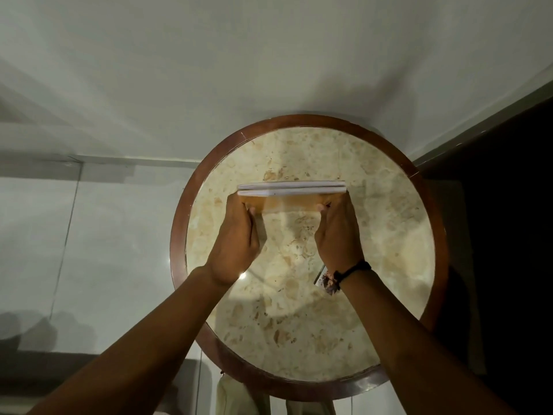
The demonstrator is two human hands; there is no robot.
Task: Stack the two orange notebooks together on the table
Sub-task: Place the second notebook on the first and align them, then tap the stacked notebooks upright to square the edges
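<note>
While both arms reach forward over the round table [191,187], the two orange notebooks [291,191] stand together on edge near the middle of its marbled top, held between the hands. Their pale page edges face up and show as two thin bands lying side by side, flush with each other along the whole length, so the pair reads as one block. Below those bands an orange cover faces the camera, slightly blurred.

The left hand [239,238] grips the left end of the pair, its thumb pressed against the near cover and its fingers curled around the end, out of sight. The right hand [338,235] does the same at the right end — thumb on the near cover, fingers wrapped behind. Both hands are closed on the notebooks, pressing them toward each other from opposite ends. Whether the lower edge of the notebooks touches the tabletop or hangs just above it cannot be told from this angle.

A dark cord bracelet [354,269] circles the right wrist, and just beside it, partly hidden under the wrist, a small dark-patterned object [327,283] lies on the table — too hidden to identify. The table has a dark wooden rim around a cream, mottled stone surface, and it stands against a pale wall [209,70].
</note>
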